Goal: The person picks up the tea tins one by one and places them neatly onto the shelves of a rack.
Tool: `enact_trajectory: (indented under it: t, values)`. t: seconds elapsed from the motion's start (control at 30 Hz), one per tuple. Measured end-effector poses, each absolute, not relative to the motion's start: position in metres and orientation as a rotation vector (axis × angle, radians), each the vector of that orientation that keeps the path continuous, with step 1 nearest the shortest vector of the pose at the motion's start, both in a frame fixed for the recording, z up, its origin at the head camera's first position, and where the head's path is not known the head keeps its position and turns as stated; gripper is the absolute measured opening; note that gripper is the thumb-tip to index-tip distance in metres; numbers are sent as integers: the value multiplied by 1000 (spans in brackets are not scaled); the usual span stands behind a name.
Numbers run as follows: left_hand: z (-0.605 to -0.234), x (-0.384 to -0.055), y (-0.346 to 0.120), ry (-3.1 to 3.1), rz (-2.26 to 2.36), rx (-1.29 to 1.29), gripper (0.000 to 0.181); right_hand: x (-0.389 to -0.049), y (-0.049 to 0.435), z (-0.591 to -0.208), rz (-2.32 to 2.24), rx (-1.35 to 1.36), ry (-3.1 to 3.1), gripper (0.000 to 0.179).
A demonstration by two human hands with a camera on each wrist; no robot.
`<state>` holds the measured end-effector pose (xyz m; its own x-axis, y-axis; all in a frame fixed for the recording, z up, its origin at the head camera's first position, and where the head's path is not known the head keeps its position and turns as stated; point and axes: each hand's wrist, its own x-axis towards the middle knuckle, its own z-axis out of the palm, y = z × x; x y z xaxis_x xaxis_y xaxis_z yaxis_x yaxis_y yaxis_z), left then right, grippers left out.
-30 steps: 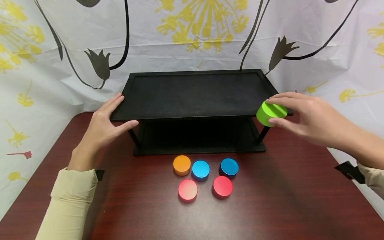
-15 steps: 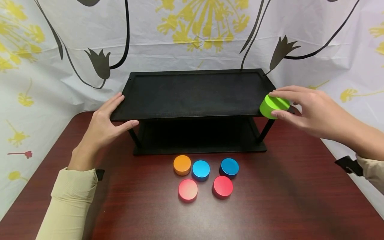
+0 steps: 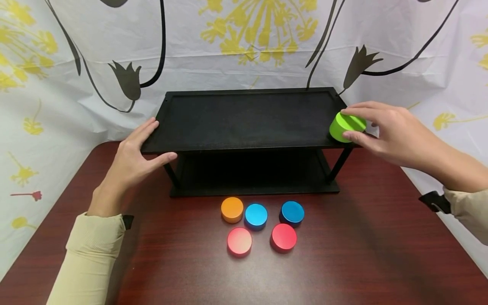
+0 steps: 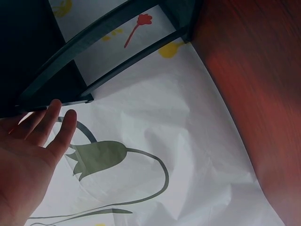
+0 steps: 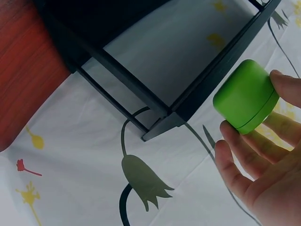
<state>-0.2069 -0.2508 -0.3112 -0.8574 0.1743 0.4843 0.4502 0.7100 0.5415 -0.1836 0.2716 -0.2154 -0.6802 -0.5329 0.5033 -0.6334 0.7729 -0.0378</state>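
My right hand [image 3: 396, 129] pinches a lime-green squat cylinder [image 3: 347, 127] between thumb and fingers, over the front right corner of the black two-tier shelf [image 3: 248, 120]. In the right wrist view the green cylinder [image 5: 247, 96] shows a thin seam near one end, and it sits close to the shelf's top edge. My left hand [image 3: 131, 156] rests at the front left corner of the top board, fingers extended along the edge and thumb spread in front. The left wrist view shows these fingertips [image 4: 55, 106] at the shelf's edge.
On the dark red table [image 3: 183, 262] before the shelf lie several similar cylinders: an orange one [image 3: 231, 209], a light blue one [image 3: 256, 216], a dark blue one [image 3: 292, 213], a pinkish-red one [image 3: 239, 242] and a red one [image 3: 284, 237]. A flowered white cloth [image 3: 228, 72] hangs behind.
My right hand has raised the green cylinder from in front of the shelf's right corner to over the top board. The left hand has stayed in place.
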Motion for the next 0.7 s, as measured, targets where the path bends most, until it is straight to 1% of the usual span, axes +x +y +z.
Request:
enact_trajectory:
  t: [0.33, 0.7]
  values:
    - [-313, -207, -251, -2517, -947, -478, 85, -195, 267, -217, 265, 805, -2558, 45]
    - [-311, -208, -251, -2504, -948, -487, 85, -199, 270, -217, 272, 773, -2596, 44]
